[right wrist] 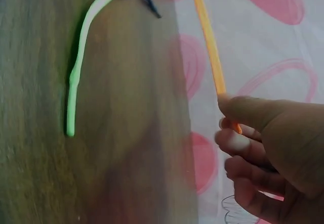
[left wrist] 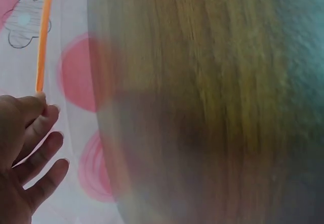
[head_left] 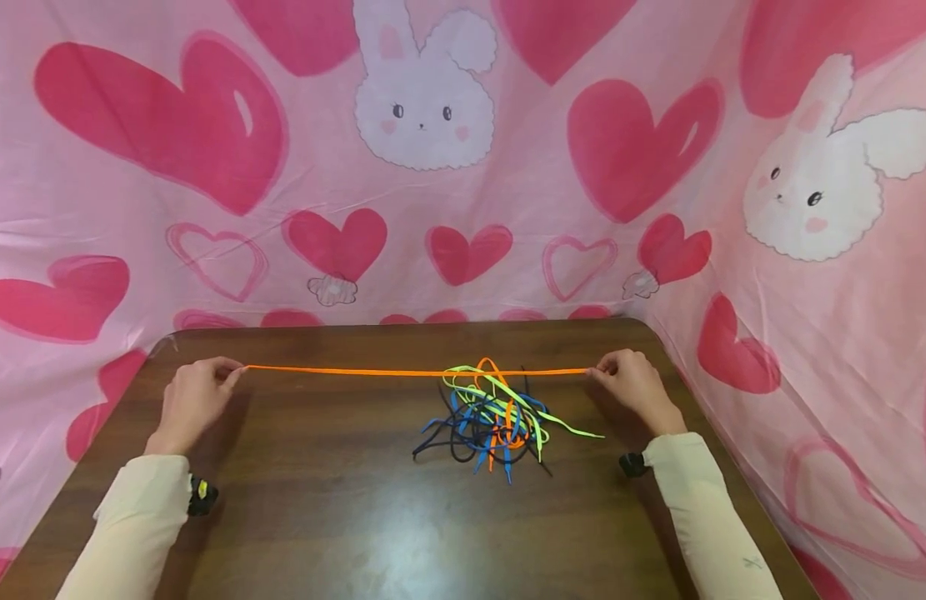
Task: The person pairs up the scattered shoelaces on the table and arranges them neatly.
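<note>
An orange shoelace [head_left: 342, 371] is stretched straight between both hands, above the table. My left hand [head_left: 197, 398] pinches one end between thumb and forefinger; in the left wrist view its other fingers [left wrist: 43, 155] are spread loosely. My right hand [head_left: 633, 385] pinches the lace near its other end, and a short tip pokes out below the thumb in the right wrist view. Behind the taut lace, overlapping it in the head view, lies a tangled pile of shoelaces [head_left: 470, 417] in black, blue, neon yellow-green and orange. One yellow-green lace end [right wrist: 76, 92] trails out toward the right hand.
The brown wooden table [head_left: 320, 517] has rounded far corners. Pink cloth [head_left: 538, 183] with hearts and rabbits hangs behind it and along its sides. Dark wrist devices [head_left: 202, 496] sit at both cuffs.
</note>
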A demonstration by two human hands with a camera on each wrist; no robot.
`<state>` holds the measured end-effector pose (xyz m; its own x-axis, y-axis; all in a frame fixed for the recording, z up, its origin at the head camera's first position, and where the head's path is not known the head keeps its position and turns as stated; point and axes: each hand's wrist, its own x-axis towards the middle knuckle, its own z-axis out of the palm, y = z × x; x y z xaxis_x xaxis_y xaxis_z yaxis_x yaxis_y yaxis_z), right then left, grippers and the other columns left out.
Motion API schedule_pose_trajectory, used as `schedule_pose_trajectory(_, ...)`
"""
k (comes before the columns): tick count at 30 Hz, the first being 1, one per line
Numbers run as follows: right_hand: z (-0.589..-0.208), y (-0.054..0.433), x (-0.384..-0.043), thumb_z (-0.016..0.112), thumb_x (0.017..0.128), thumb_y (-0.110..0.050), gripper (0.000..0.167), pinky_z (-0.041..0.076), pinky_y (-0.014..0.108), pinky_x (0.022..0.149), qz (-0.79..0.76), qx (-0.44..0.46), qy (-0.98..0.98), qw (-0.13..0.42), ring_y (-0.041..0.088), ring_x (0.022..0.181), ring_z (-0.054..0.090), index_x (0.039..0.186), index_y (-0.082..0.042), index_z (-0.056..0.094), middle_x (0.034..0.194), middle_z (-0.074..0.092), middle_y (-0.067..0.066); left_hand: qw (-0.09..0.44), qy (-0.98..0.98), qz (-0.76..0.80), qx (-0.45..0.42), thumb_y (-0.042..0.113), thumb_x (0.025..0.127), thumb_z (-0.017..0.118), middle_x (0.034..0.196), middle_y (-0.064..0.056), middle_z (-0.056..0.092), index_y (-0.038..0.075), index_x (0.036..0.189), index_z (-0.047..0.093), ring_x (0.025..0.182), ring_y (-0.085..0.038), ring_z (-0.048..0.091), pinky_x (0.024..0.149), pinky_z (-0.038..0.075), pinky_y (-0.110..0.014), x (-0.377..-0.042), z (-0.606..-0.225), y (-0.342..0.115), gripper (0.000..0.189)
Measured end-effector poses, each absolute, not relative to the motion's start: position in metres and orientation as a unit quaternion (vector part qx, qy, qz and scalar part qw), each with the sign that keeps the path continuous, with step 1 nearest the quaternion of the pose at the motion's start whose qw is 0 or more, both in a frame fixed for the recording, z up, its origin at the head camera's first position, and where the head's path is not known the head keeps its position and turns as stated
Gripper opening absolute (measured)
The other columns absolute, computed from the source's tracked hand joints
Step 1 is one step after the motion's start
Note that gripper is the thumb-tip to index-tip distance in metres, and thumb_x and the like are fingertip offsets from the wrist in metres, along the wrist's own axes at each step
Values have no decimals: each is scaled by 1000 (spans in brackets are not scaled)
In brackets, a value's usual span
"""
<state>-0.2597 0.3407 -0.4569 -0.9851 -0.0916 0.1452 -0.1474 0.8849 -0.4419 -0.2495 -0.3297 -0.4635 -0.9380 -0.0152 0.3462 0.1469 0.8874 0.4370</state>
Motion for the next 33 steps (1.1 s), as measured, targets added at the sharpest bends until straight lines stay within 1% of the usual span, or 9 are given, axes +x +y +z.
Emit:
schedule_pose_trajectory(3,-460,342,-265,75,93,-23,17,53,46,67,221,50,-972,64,23,72,63,86,-8,77,79,72,5,175,-956,-236,-22,20,94,72,88,-21,75,0,97,76,77,-41,66,55,46,-46,-252,-466,-329,21)
schedule_pose_trajectory(7,-463,346,-273,71,95,-15,11,54,52,75,224,60,-971,56,27,80,66,94,-5,77,87,74,9,179,-955,-238,-12,24,93,73,83,-18,75,2,92,76,74,-38,64,52,44,-43,-260,-469,-326,22)
schedule_pose_trajectory(10,-465,347,-282,69,95,-13,12,55,55,79,214,58,-974,52,30,83,67,94,-5,77,89,75,11,177,-955,-238,-15,23,92,74,82,-19,74,1,91,76,73,-38,63,51,44,-44,-266,-472,-324,22)
schedule_pose_trajectory(15,-470,347,-297,71,94,-19,16,54,56,75,197,31,-977,70,32,80,68,90,-5,77,86,74,11,162,-958,-237,-20,19,94,71,87,-24,73,-4,94,75,74,-40,64,56,49,-53,-279,-476,-320,23)
schedule_pose_trajectory(17,-472,347,-302,72,94,-23,18,54,56,74,195,19,-977,79,32,79,68,89,-6,77,85,74,11,156,-960,-233,-20,17,96,67,90,-26,73,-5,97,75,77,-44,65,60,50,-58,-285,-478,-318,23)
schedule_pose_trajectory(21,-477,347,-311,74,92,-26,21,54,56,74,190,0,-978,86,34,81,68,88,-6,77,86,74,12,135,-968,-213,-21,14,95,61,95,-29,71,-5,98,73,82,-50,65,64,50,-64,-294,-481,-314,22)
schedule_pose_trajectory(26,-483,346,-319,71,93,-22,19,55,57,78,179,-7,-982,60,36,84,69,90,-4,77,91,74,16,109,-974,-197,-20,13,93,65,96,-30,71,-4,95,73,84,-51,64,65,50,-64,-299,-487,-311,19)
schedule_pose_trajectory(29,-486,346,-322,70,94,-20,18,55,57,78,175,-18,-983,47,36,84,68,91,-4,76,93,74,16,106,-973,-201,-23,13,93,68,96,-27,72,-3,94,74,83,-48,65,65,50,-62,-300,-491,-308,17)
schedule_pose_trajectory(33,-488,348,-324,72,93,-23,18,54,57,76,181,-36,-982,44,36,85,67,89,-6,76,92,73,16,116,-972,-204,-23,13,92,70,95,-26,72,-1,93,75,82,-47,65,65,50,-61,-302,-496,-304,15)
